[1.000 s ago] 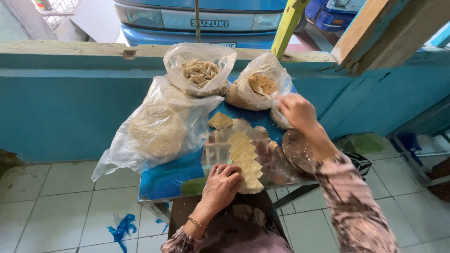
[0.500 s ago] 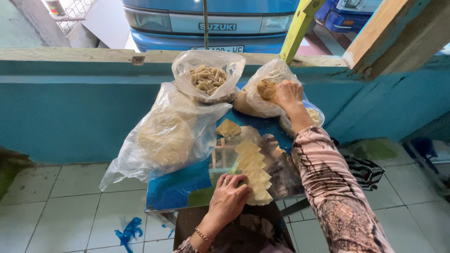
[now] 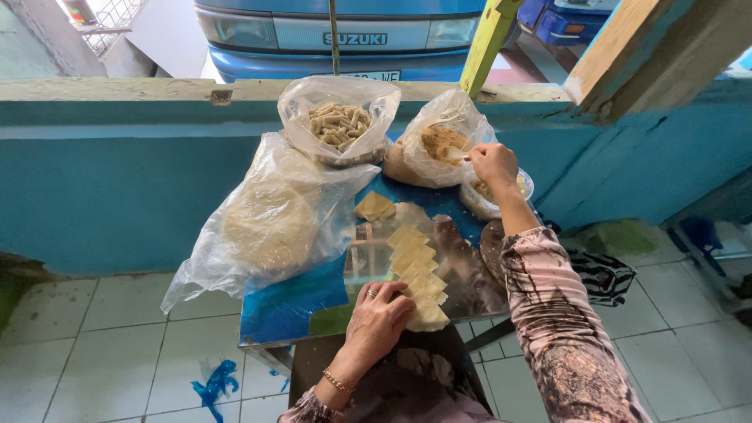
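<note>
My right hand (image 3: 493, 163) reaches into a clear plastic bag of brown filling (image 3: 439, 145) at the back of a small blue table (image 3: 286, 301), fingers closed on a pale spoon handle (image 3: 456, 154). My left hand (image 3: 380, 317) rests flat near the table's front edge, touching the nearest of a row of pale square dough wrappers (image 3: 415, 270) laid on a clear sheet. One folded wrapper (image 3: 374, 206) lies apart behind the row.
A large plastic bag of round wrappers (image 3: 262, 223) slumps on the left. A bag of rolled pieces (image 3: 338, 124) stands at the back. A small clear tub (image 3: 486, 196) sits under my right wrist. Beyond a teal wall (image 3: 117, 180) is a parked blue vehicle (image 3: 337, 35). Tiled floor lies below.
My right hand has moved from above the wrappers up and back into the filling bag. My left hand stays at the front of the row.
</note>
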Demonstrator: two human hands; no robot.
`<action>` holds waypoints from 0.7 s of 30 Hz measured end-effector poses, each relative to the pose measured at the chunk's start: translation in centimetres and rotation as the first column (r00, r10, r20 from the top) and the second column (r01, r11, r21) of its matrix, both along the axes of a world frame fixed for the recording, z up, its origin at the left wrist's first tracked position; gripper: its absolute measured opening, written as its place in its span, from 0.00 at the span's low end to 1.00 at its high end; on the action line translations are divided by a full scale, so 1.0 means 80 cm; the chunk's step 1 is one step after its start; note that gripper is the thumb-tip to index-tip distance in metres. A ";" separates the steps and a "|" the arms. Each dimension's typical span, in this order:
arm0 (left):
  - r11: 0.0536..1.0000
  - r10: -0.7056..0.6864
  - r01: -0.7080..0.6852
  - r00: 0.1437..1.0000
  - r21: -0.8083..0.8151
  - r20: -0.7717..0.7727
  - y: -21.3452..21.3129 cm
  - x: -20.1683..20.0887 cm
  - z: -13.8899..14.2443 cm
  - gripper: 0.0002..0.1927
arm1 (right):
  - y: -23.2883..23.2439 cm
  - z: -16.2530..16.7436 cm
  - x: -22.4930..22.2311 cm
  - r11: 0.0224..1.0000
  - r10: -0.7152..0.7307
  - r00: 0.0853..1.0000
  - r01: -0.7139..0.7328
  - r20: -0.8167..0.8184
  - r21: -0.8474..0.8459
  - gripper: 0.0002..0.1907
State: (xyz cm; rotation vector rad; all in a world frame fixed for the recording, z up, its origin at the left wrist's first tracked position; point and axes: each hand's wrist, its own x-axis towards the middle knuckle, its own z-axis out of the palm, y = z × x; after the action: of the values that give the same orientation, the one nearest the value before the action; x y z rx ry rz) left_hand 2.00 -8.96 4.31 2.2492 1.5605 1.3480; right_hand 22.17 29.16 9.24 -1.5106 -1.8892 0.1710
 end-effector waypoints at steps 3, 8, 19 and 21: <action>1.000 -0.015 0.015 1.000 -0.024 0.003 0.000 -0.002 0.000 0.04 | -0.004 -0.005 0.000 1.000 0.001 1.000 -0.001 0.001 0.014 0.12; 1.000 -0.012 0.012 1.000 -0.004 -0.008 -0.001 -0.003 0.003 0.05 | -0.018 0.003 0.008 0.985 0.139 0.971 -0.155 -0.196 -0.069 0.12; 0.996 -0.066 0.073 0.989 0.053 -0.130 -0.031 -0.015 0.007 0.16 | -0.265 -0.035 0.089 0.855 0.378 0.853 -0.471 -0.360 -0.218 0.11; 0.993 -0.018 0.042 0.978 0.114 -0.207 -0.030 -0.007 0.005 0.16 | -0.311 -0.044 0.082 0.841 0.348 0.874 -0.451 -0.341 -0.299 0.09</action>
State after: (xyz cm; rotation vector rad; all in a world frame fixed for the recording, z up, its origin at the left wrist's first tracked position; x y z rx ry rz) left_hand 1.46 -11.36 4.68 2.5454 1.5352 1.2657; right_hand 28.75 4.31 5.71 -1.2075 -1.9935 0.9345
